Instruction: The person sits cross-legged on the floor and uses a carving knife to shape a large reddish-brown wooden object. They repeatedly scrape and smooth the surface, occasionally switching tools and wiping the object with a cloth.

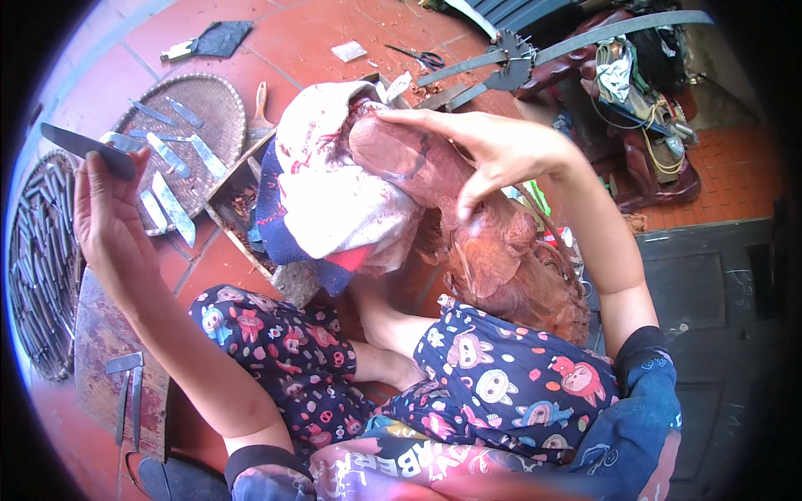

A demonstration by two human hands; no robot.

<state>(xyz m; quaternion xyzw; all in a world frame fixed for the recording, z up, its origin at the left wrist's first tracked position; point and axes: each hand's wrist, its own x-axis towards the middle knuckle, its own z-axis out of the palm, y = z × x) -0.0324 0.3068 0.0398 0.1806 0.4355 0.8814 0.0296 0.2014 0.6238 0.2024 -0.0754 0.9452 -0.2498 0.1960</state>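
Raised at the far left, my left hand [113, 204] pinches a flat dark blade [88, 149] between thumb and fingers. A reddish-brown wood carving [493, 259] leans between my legs, its smooth rounded end up and its sculpted part lower right. My right hand [505, 150] spans the carving's upper part, fingers over the far side and thumb on the near face. The carving's top end rests against a bundle of white cloth [334, 200], with dark blue and red fabric beneath it. What supports the bundle is mostly hidden.
A woven tray [213, 96] holds several flat metal blades. Left of it stands a basket [71, 367] of many chisel-like tools. A hammer [125, 363] lies on a wooden board [92, 326]. Scissors [430, 60] and a brush [261, 104] lie beyond; a dark cabinet [693, 292] stands right.
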